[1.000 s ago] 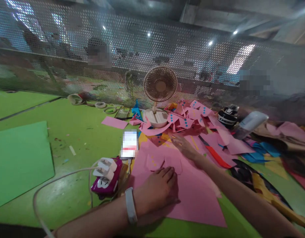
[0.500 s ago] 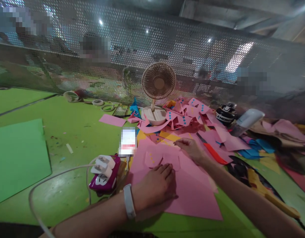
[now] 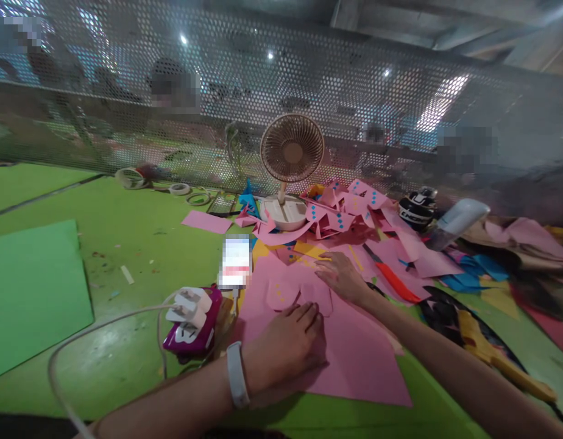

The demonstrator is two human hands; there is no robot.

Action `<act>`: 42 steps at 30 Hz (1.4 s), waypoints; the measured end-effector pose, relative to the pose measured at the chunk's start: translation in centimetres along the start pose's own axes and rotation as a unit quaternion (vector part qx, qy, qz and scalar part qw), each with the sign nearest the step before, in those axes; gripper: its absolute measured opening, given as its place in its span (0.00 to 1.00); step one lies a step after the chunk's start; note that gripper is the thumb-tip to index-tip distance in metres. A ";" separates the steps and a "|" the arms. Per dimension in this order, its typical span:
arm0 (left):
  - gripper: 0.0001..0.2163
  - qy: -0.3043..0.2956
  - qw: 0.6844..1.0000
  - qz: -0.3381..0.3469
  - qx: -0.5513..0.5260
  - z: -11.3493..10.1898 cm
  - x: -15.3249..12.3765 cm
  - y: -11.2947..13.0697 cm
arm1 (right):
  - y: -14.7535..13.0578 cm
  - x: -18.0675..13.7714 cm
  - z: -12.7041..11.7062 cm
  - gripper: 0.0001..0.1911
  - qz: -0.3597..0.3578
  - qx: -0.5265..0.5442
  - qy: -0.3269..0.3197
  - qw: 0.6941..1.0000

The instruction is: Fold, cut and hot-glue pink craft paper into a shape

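My left hand [image 3: 288,344], with a light band on its wrist, lies fingers outstretched on a large pink sheet [image 3: 359,366]. Its fingertips touch the lower edge of a small pink cut-out [image 3: 318,292]. Beside that lies another pink cut-out [image 3: 281,294] bearing small yellow dots. My right hand [image 3: 343,277] rests farther back on the pink paper, its fingers stretched and apart. Near its fingertips are small yellow pieces [image 3: 302,258] on a pale strip, and a yellow paper piece [image 3: 314,249] lies just behind. I see nothing held in either hand.
A small fan [image 3: 292,149] stands at the back beside a heap of folded pink paper [image 3: 340,210]. To the left are a phone [image 3: 236,262], a purple power strip [image 3: 192,329] with a cable, and a green sheet [image 3: 35,292]. A red-handled cutter [image 3: 395,280] and yellow glue gun [image 3: 487,350] lie right.
My right hand has shifted slightly left and lower, and its pinched fingers have spread over the paper. The left hand stays in place on the pink sheet.
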State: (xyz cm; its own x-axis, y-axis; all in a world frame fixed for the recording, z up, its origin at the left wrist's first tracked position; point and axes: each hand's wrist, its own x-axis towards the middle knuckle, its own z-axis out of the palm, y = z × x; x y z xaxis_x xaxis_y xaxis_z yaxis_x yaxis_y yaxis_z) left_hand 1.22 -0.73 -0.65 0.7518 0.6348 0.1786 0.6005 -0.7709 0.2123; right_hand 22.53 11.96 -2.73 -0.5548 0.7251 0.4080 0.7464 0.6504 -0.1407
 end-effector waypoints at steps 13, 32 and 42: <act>0.31 -0.002 1.000 0.006 -0.008 -0.4 0.1 0.1 | -0.2 2.9 -1.1 0.06 -0.159 -0.128 -0.097 0.974; 0.32 -0.002 1.000 -0.002 -0.006 -0.3 0.1 0.1 | 0.9 3.1 -0.6 0.10 -0.178 -0.077 -0.090 0.977; 0.30 0.005 1.000 0.004 -0.010 -0.3 0.1 0.1 | -0.3 1.6 -2.0 0.10 -0.035 0.073 -0.039 0.996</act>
State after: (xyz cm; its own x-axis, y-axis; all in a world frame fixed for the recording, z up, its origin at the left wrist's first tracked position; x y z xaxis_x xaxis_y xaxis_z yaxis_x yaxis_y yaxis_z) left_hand 1.27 -0.74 -0.36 0.7541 0.6287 0.1900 0.5882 -0.7752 0.2305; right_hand 22.19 12.49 -0.25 -0.6347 0.6880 0.3518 0.6462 0.7222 -0.2467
